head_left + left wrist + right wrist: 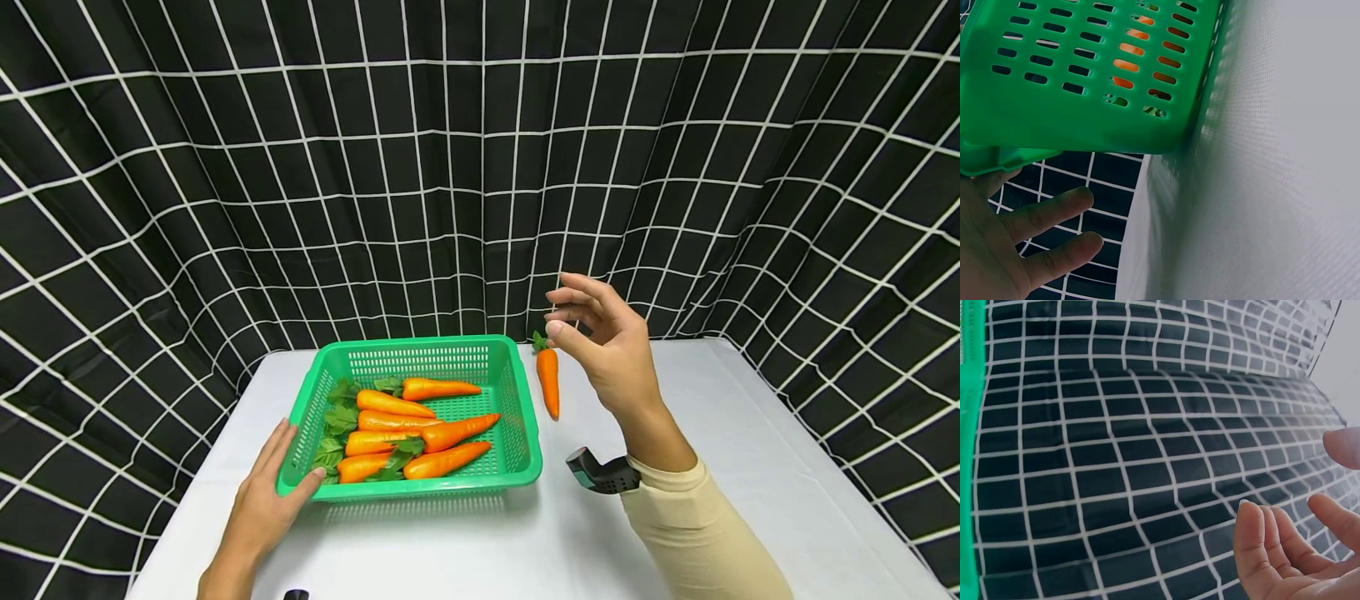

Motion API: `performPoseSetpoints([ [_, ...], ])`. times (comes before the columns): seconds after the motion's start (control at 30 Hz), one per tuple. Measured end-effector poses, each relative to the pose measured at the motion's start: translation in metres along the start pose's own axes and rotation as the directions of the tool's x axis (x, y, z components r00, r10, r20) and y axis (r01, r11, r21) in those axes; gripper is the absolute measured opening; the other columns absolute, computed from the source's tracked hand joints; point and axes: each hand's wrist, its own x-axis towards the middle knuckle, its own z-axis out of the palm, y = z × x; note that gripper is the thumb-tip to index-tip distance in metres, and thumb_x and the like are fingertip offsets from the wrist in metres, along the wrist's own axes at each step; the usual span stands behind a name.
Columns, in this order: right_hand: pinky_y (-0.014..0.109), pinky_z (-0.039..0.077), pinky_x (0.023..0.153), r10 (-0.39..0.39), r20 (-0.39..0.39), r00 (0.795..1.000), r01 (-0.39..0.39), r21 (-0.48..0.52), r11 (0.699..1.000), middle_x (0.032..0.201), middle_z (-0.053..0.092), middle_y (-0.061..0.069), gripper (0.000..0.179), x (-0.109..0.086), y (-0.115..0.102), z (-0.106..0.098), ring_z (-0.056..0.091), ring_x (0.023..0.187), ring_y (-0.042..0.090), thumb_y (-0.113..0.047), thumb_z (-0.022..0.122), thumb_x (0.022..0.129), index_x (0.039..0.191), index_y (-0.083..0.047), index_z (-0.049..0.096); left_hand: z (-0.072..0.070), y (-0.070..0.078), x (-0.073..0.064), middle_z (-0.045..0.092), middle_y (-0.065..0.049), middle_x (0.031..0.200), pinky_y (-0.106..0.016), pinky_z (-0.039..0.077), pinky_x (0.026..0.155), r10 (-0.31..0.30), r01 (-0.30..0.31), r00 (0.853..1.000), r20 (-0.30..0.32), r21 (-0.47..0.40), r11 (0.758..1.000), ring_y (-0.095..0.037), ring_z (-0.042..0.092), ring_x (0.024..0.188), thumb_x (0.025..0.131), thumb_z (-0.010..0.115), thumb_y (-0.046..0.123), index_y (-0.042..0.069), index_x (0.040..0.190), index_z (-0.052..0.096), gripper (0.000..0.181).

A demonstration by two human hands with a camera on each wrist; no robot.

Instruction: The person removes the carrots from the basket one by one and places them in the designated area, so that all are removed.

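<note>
Nearest my view, a beige sleeve comes up to the right of the green basket, with a black device at its cuff. At the basket's near left corner I see the left hand, its thumb over the rim; from the left wrist its fingers show spread and fairly straight, relaxed rather than gripping. Right of the basket, the right hand hangs in the air, thumb and bent fingers apart, nothing between them. Inside the basket I count seven carrots, mostly pointing toward its right side, with leaves bunched near its left end. One loose carrot lies on the white table just beside the basket's right wall, leafy end farthest from me; I cannot tell whether the right thumb touches it. Beyond the basket hangs a black curtain with a white grid.
</note>
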Motion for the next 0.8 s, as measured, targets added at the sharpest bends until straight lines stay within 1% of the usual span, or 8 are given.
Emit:
performPoseSetpoints([
  [0.23, 0.034, 0.055, 0.077, -0.077, 0.037, 0.996, 0.075, 0.04, 0.996, 0.115, 0.056, 0.026, 0.05, 0.015, -0.004, 0.017, 0.057, 0.094, 0.037, 0.013, 0.064, 0.082, 0.13, 0.004, 0.055, 0.0, 0.0, 0.0, 0.025, -0.001, 0.157, -0.065, 0.031, 0.097, -0.008, 0.008, 1.0, -0.001, 0.005, 1.0, -0.045, 0.033, 0.133, 0.086, 0.072, 0.037, 0.011, 0.15, 0.037, 0.078],
  [0.37, 0.036, 0.054, 0.079, -0.114, 0.063, 0.991, 0.111, 0.055, 0.992, 0.115, 0.056, 0.026, 0.05, 0.024, -0.002, 0.027, 0.058, 0.093, 0.037, 0.008, 0.065, 0.083, 0.131, 0.007, 0.052, 0.0, 0.001, -0.001, 0.025, -0.001, 0.157, -0.066, 0.031, 0.097, -0.02, 0.02, 1.0, 0.004, 0.018, 1.0, -0.046, 0.033, 0.132, 0.086, 0.071, 0.038, 0.011, 0.15, 0.036, 0.078],
  [0.47, 0.038, 0.053, 0.08, -0.131, 0.083, 0.988, 0.127, 0.062, 0.99, 0.115, 0.057, 0.025, 0.051, 0.03, 0.003, 0.035, 0.057, 0.095, 0.037, 0.004, 0.065, 0.083, 0.131, 0.007, 0.051, 0.0, 0.001, -0.001, 0.025, -0.001, 0.157, -0.066, 0.031, 0.097, -0.019, 0.019, 1.0, 0.0, 0.02, 1.0, -0.046, 0.034, 0.132, 0.086, 0.072, 0.037, 0.01, 0.15, 0.036, 0.078],
  [0.6, 0.04, 0.052, 0.082, -0.122, 0.111, 0.986, 0.113, 0.083, 0.99, 0.117, 0.057, 0.022, 0.052, 0.035, 0.013, 0.043, 0.056, 0.099, 0.037, 0.004, 0.066, 0.083, 0.133, 0.005, 0.05, 0.0, 0.0, 0.0, 0.026, -0.001, 0.157, -0.066, 0.031, 0.097, -0.008, 0.009, 1.0, -0.012, 0.018, 1.0, -0.045, 0.034, 0.132, 0.086, 0.071, 0.037, 0.01, 0.149, 0.037, 0.077],
  [0.8, 0.041, 0.051, 0.085, -0.101, 0.14, 0.985, 0.088, 0.098, 0.991, 0.118, 0.057, 0.021, 0.054, 0.037, 0.028, 0.052, 0.055, 0.101, 0.037, 0.005, 0.066, 0.083, 0.134, 0.006, 0.049, 0.001, -0.002, -0.001, 0.026, 0.0, 0.157, -0.065, 0.033, 0.096, -0.002, 0.002, 1.0, -0.015, 0.021, 1.0, -0.046, 0.036, 0.131, 0.086, 0.072, 0.039, 0.011, 0.15, 0.037, 0.077],
])
